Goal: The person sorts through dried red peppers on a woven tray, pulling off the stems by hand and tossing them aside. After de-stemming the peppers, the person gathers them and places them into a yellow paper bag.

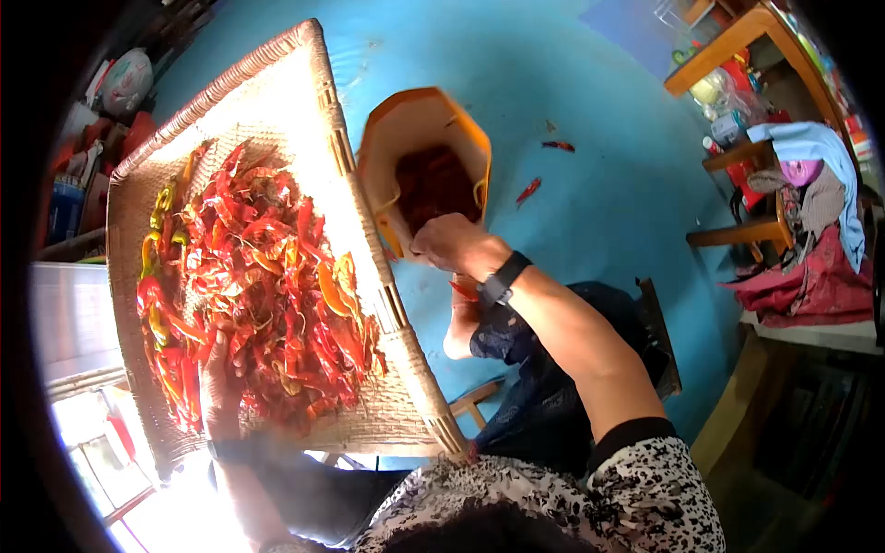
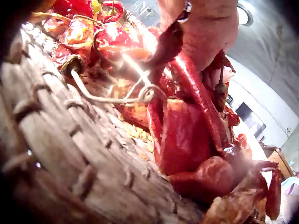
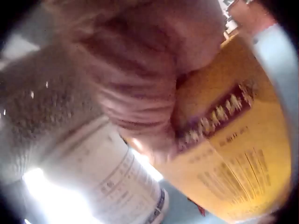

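Dried red chilies, a few orange or green, lie heaped in a tilted woven tray at the left of the head view. My left hand lies along the heap's lower part, its fingers among the chilies. Close up in the left wrist view, that hand touches shrivelled chilies above the weave. Beside the tray stands a yellow paper bag with a dark red heap inside. With curled fingers, my right hand grips its near rim; the right wrist view shows the bag's printed side.
Two loose chilies lie on the blue floor right of the bag. A white printed bucket stands close to the bag, near the tray's underside. Wooden furniture with cloths and bottles lines the right side.
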`<state>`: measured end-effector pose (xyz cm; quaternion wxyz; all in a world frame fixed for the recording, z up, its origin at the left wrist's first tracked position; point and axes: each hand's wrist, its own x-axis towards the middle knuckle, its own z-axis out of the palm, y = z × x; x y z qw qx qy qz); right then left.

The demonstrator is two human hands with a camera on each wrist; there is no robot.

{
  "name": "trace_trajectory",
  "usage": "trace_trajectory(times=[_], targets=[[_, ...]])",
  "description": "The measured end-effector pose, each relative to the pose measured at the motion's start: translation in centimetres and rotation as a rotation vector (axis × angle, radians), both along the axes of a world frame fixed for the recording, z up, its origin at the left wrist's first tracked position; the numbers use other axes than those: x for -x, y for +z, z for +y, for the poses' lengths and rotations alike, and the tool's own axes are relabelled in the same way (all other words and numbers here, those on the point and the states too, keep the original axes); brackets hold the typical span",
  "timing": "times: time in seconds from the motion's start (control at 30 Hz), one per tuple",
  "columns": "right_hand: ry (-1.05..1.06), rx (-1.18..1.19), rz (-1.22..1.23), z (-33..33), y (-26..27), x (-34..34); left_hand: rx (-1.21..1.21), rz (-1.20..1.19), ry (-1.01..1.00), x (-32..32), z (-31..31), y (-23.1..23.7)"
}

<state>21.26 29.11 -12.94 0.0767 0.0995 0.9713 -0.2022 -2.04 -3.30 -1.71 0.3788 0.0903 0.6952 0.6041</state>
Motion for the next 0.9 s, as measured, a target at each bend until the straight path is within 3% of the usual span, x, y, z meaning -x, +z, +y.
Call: trace_trajectory(times=[0.07,0.13,0.17,0.2,0.23,0.3,0.33,0.37,0.4,0.43,0.47,0.5,0.57,0.67,0.7,0.77,0.8,0.83,0.87,0.9], targets=[[-0.01,0.308,-0.042,2.4,2.4,0.3,0.005,-0.023,0.012,-0.2,-0.1,0.2],[-0.274,0.49,0.32,6.6,5.2,0.3,0.049,-0.064,0.005,0.0,-0.5,0.1],[-0.403,0.612,0.62,9.4,5.3,0.0,0.026,-0.005,0.016,0.7,-1.1,-1.0],[-0.663,0.813,0.706,12.0,5.4,-0.5,0.02,-0.015,0.01,0.6,-1.1,-1.0],[-0.808,0.538,0.751,14.7,3.9,-1.2,0.018,-0.023,0.0,0.5,-1.0,-0.6],[-0.873,-0.239,0.345,19.5,-2.6,-4.2,0.048,-0.004,0.057,0.4,-1.1,-0.8],[-0.751,-0.32,0.065,21.3,-7.1,-5.8,0.012,-0.044,0.06,0.3,-1.1,-0.8],[-0.719,-0.317,-0.159,22.5,-13.8,-7.5,-0.023,-0.079,0.064,0.2,-1.1,-0.7],[-0.795,-0.068,-0.423,21.9,-16.2,-8.0,-0.038,-0.123,0.07,0.5,-1.4,-0.8],[-0.848,0.063,-0.525,19.5,-16.4,-8.2,-0.02,-0.143,0.104,0.1,-1.2,-0.3],[-0.785,0.017,-0.412,18.2,-18.6,-8.9,-0.014,-0.112,0.114,0.1,-1.6,-0.7],[-0.797,0.036,-0.486,16.8,-18.4,-8.2,-0.006,-0.077,0.122,0.3,-2.1,-0.9],[-0.917,0.294,-0.643,16.8,-19.6,-6.7,0.106,0.006,0.089,-0.1,-1.6,0.2],[-0.848,0.348,-0.503,15.7,-27.3,-8.3,0.064,0.062,0.067,0.0,-1.9,-0.5],[-0.841,0.346,-0.513,14.8,-26.8,-8.1,0.017,0.085,0.017,0.0,-2.1,-0.7],[-1.179,0.322,-0.584,12.3,-23.0,-6.4,0.015,0.013,0.065,0.1,-2.3,-0.8],[-1.481,0.4,-0.318,12.6,-29.1,-8.2,0.028,0.008,0.085,0.0,-2.1,-0.7],[-1.479,0.4,-0.31,14.0,-29.7,-8.9,0.04,0.005,0.101,-0.2,-1.8,-0.5],[-0.972,0.168,-0.524,15.4,-30.1,-9.4,0.043,0.041,0.056,-0.2,-1.5,-0.3],[-0.445,-0.064,-0.695,16.3,-30.0,-9.3,0.048,-0.073,-0.02,0.5,-2.2,-0.1]])
